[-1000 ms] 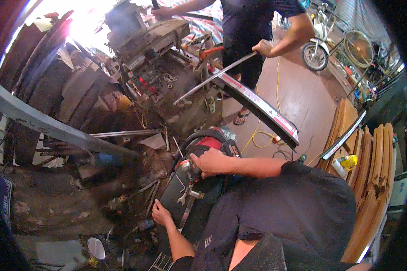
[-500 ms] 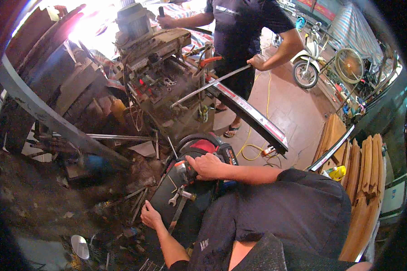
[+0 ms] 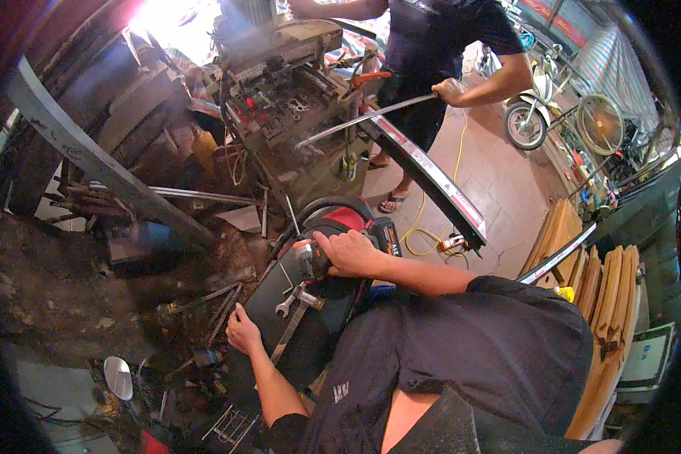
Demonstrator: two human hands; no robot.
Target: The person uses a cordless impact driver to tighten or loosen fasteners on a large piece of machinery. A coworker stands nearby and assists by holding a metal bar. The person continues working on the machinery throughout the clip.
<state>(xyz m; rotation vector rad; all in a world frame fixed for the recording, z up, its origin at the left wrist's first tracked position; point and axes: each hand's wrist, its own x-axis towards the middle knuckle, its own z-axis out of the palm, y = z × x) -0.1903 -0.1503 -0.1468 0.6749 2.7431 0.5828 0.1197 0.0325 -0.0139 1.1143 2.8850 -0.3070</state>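
My right hand [image 3: 349, 253] is closed on a cordless power tool [image 3: 307, 261] with a grey and orange head. Its black battery [image 3: 387, 236] shows beyond my fingers, and a thin metal rod [image 3: 293, 216] stands up by the head. The tool is over a long black padded surface like a motorbike seat [image 3: 295, 321]. My left hand [image 3: 242, 331] rests at the left edge of that surface, fingers loosely apart. Between my hands lie a spanner [image 3: 284, 306], a bent hex key [image 3: 287, 275], a short metal fitting [image 3: 311, 300] and a flat metal strip [image 3: 288, 337].
Ahead, another person [image 3: 439, 53] holds a metal bar [image 3: 367, 119] beside a dusty machine [image 3: 280, 98]. A long boxed rail [image 3: 435, 181] juts over the tiled floor. Wooden boards [image 3: 609, 303] stand right; a mirror [image 3: 119, 378] and scattered scrap lie left.
The view has shifted slightly, so most of the scene sits a little to the right. My hands keep nearly the same places on the tool and at the black surface's edge.
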